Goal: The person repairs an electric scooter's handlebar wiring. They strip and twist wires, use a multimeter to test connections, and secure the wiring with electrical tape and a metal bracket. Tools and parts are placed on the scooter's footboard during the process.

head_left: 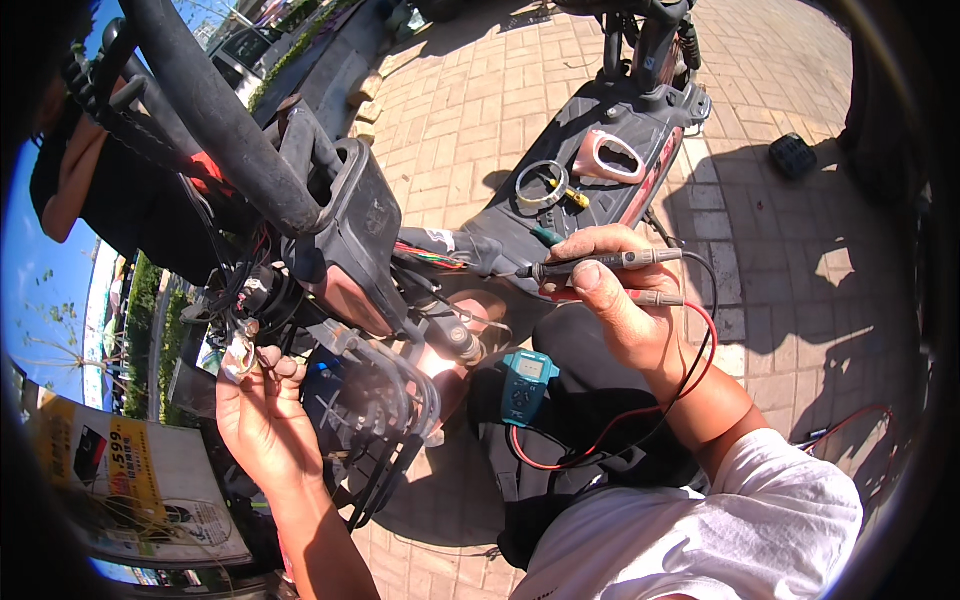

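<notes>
Head view: left hand [262, 415] pinching a pale plug [240, 360] beside the scooter [350, 235], right hand [620, 310] closed on both probes [632, 259] — we judge this a wiring check, next calling for steady tip contact.

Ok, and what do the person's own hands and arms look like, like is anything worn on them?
Both the left hand and right hand are bare, with no gloves and no watch visible. A loose, plain white sleeve covers the right upper arm, leaving the right forearm uncovered. The left forearm is uncovered too; its sleeve is out of view.
</notes>
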Motion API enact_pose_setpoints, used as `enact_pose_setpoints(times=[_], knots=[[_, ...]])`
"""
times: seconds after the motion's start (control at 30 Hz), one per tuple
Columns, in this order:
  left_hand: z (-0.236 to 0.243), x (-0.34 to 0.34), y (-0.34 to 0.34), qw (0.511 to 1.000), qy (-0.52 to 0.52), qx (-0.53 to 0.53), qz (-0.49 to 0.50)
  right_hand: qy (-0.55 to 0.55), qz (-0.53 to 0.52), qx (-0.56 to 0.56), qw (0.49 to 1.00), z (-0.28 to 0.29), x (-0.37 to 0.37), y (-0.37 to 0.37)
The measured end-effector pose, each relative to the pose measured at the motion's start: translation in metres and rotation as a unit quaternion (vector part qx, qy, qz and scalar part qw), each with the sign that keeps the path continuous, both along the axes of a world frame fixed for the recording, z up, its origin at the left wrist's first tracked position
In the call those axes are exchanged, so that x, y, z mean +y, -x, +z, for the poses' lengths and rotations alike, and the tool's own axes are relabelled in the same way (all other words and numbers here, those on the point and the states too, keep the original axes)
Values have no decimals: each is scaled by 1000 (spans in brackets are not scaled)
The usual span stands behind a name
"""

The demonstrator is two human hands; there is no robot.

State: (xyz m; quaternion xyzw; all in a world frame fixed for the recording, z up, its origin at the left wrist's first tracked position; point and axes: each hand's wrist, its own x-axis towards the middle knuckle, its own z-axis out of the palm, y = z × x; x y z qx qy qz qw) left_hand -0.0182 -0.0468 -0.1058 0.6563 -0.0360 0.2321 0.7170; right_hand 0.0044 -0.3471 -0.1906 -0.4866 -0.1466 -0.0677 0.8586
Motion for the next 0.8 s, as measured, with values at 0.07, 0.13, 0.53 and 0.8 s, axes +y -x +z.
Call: enact_pose_setpoints(times=[0.07, 0.13, 0.53, 0.8], knots=[[-4, 9, 0, 991, -99, -22, 82, 64, 29, 32, 997, 20, 5, -5], [-10, 14, -2, 983, -166, -46, 57, 121, 72, -20, 990, 39, 13, -19], [-35, 13, -21, 988, -152, -8, -11, 155, 180, -184, 954, 111, 112, -69], [-38, 4, -24, 996, -78, -9, -32, 200, 157, -178, 951, 96, 120, -74]])
